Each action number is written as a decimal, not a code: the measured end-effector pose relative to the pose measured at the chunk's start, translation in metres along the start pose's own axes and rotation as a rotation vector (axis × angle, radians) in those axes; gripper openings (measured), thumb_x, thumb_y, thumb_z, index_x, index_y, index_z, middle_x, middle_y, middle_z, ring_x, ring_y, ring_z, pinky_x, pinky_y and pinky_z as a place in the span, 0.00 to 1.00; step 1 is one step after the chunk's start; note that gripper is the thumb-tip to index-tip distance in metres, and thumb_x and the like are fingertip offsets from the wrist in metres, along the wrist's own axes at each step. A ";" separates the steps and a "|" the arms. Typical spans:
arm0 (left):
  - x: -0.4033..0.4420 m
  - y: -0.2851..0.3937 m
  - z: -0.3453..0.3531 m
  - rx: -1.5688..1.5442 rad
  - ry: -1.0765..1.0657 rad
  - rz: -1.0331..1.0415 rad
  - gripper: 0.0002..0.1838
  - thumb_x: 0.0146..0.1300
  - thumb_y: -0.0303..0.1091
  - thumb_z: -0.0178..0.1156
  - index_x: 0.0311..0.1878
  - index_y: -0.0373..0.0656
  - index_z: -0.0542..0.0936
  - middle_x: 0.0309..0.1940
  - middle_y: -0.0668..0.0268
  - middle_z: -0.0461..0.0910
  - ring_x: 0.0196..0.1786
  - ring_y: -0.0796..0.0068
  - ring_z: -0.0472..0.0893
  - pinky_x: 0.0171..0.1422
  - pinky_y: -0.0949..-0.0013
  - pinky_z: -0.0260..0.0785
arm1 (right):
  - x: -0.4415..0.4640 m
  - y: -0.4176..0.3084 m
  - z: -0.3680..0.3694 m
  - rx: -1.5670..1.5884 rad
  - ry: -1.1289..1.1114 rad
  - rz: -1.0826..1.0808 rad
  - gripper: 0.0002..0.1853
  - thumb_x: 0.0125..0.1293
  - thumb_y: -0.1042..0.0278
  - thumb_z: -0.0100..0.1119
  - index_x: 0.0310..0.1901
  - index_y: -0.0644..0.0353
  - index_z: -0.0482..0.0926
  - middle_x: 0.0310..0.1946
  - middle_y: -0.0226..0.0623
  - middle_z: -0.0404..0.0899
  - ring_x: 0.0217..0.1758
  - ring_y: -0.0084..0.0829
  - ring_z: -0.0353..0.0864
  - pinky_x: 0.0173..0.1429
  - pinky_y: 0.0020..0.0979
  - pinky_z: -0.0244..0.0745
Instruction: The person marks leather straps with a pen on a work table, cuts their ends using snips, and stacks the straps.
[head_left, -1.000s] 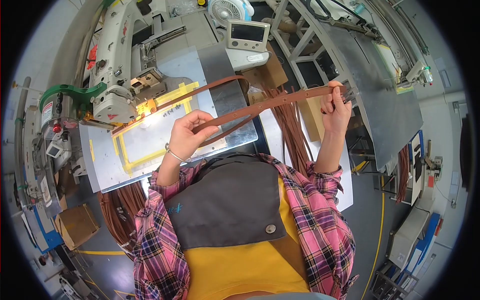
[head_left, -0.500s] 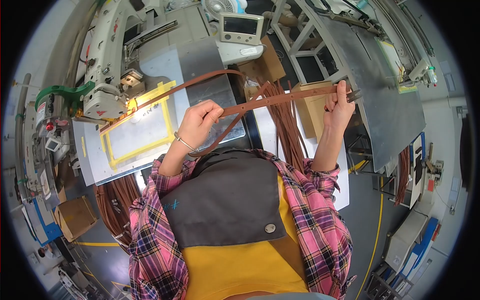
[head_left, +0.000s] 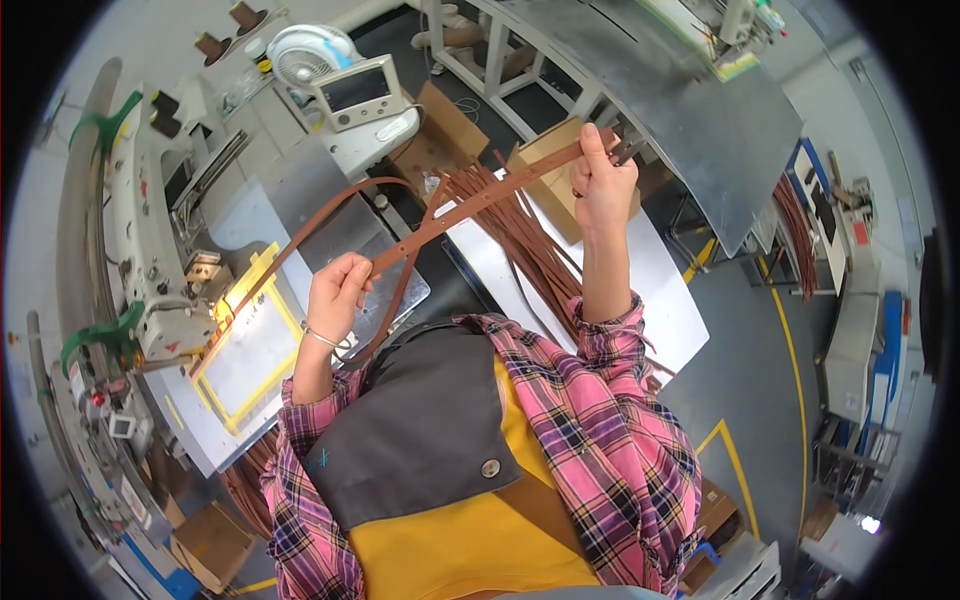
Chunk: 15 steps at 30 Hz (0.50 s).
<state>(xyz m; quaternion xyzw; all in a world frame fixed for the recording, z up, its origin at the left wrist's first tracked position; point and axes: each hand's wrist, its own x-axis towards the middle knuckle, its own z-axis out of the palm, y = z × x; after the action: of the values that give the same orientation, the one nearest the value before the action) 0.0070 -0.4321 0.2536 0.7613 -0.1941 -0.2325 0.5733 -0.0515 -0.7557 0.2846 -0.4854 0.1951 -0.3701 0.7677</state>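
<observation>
A long brown strap (head_left: 500, 189) with a row of small holes stretches at a slant between my hands. My left hand (head_left: 338, 290), with a bracelet at the wrist, is closed around its lower end. At the upper end, my right hand (head_left: 606, 182) pinches the strap with the thumb along it. A small dark tool (head_left: 628, 152) with pointed tips juts out of that same hand; its kind is unclear. More strap loops below my left hand and runs over to the sewing machine (head_left: 165, 325). Beneath the held strap lies a bundle of brown straps (head_left: 525, 245).
A yellow-taped template (head_left: 237, 408) lies under the lit machine head at left. Behind it stand a control screen (head_left: 358, 92) and a fan (head_left: 308, 55). A cardboard box (head_left: 553, 205) sits beyond the bundle, near a metal table (head_left: 690, 120) at right.
My view has turned to the right, so the bench and machine appear swung round. The strap stays taut between both hands, now slanting more steeply up to the right.
</observation>
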 end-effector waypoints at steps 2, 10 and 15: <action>0.002 0.002 0.003 -0.036 -0.011 -0.025 0.14 0.69 0.37 0.51 0.32 0.38 0.77 0.21 0.74 0.73 0.20 0.89 0.67 0.24 0.83 0.58 | -0.002 -0.005 -0.004 0.005 0.019 -0.010 0.13 0.64 0.64 0.61 0.26 0.55 0.69 0.12 0.20 0.59 0.11 0.14 0.50 0.16 0.22 0.41; 0.008 0.012 0.014 -0.034 -0.118 -0.049 0.15 0.69 0.39 0.51 0.31 0.39 0.77 0.19 0.75 0.71 0.19 0.90 0.65 0.23 0.83 0.57 | -0.008 -0.007 -0.026 0.000 0.023 -0.018 0.08 0.63 0.68 0.62 0.30 0.57 0.72 0.14 0.21 0.63 0.13 0.13 0.54 0.17 0.20 0.44; 0.011 0.017 0.022 0.000 -0.160 -0.038 0.15 0.70 0.39 0.51 0.31 0.39 0.78 0.19 0.76 0.71 0.18 0.90 0.65 0.23 0.84 0.56 | -0.029 -0.003 -0.022 -0.175 -0.093 -0.004 0.12 0.59 0.73 0.64 0.41 0.64 0.73 0.22 0.28 0.72 0.18 0.15 0.66 0.18 0.17 0.54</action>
<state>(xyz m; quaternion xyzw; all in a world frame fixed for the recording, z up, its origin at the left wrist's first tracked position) 0.0028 -0.4603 0.2631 0.7439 -0.2248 -0.3033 0.5514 -0.0857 -0.7480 0.2757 -0.5676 0.1897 -0.3301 0.7300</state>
